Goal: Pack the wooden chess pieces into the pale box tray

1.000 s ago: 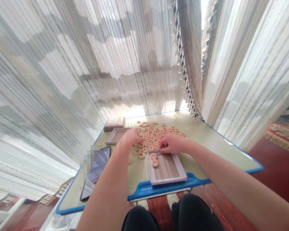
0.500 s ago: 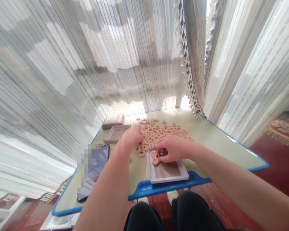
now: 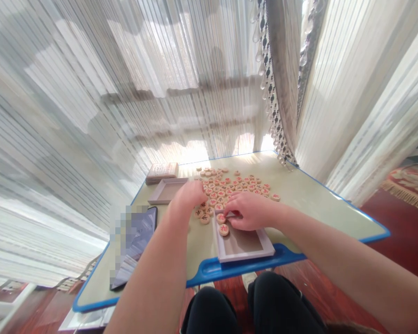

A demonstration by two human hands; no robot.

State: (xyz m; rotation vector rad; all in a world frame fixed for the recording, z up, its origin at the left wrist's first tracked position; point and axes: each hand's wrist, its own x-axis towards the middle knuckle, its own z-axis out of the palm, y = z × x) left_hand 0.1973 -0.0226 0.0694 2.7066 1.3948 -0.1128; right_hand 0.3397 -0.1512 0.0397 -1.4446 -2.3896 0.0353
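Note:
Many round wooden chess pieces (image 3: 233, 186) with red or black characters lie scattered on a pale green table (image 3: 310, 208). A shallow grey tray (image 3: 245, 243) sits at the table's near edge with two pieces (image 3: 223, 224) in its far left corner. My right hand (image 3: 250, 211) rests over the tray's far end, fingers curled beside those pieces; what they hold is hidden. My left hand (image 3: 191, 195) reaches onto the near left edge of the scattered pile, fingers bent down on the pieces.
A second grey tray (image 3: 167, 190) and a flat patterned box (image 3: 162, 171) lie at the far left of the table. A dark phone (image 3: 134, 243) lies at the left. Sheer curtains hang close around the table. My knees in black trousers (image 3: 247, 308) are below the blue table edge.
My right hand has moved from the pile back over the tray's far end. My left hand stays on the pile. The view has shifted slightly.

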